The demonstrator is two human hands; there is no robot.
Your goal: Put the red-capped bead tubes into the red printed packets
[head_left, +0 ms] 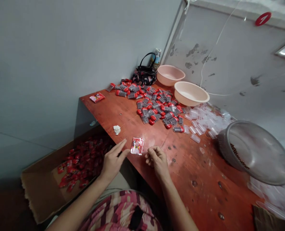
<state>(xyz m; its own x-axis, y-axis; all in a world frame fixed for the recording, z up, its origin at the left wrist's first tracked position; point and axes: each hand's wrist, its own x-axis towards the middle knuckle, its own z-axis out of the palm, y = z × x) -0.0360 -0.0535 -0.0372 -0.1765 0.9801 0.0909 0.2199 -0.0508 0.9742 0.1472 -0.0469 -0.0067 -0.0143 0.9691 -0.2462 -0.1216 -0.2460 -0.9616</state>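
Observation:
A small clear plastic packet with a red item inside (137, 146) lies at the near edge of the red-brown table (185, 166). My left hand (113, 159) rests just left of it with fingers stretched out toward it, holding nothing. My right hand (156, 158) sits just right of the packet with its fingers curled in; what they pinch, if anything, is too small to see. A heap of small red-capped clear containers (154, 104) lies farther back on the table.
Two pink basins (191, 93) and a black bag (144, 75) stand at the far corner. Empty clear containers (200, 123) lie beside a metal bowl (255, 150) on the right. A cardboard box of red packets (79, 163) sits on the floor at left. A crumpled white scrap (117, 129) lies nearby.

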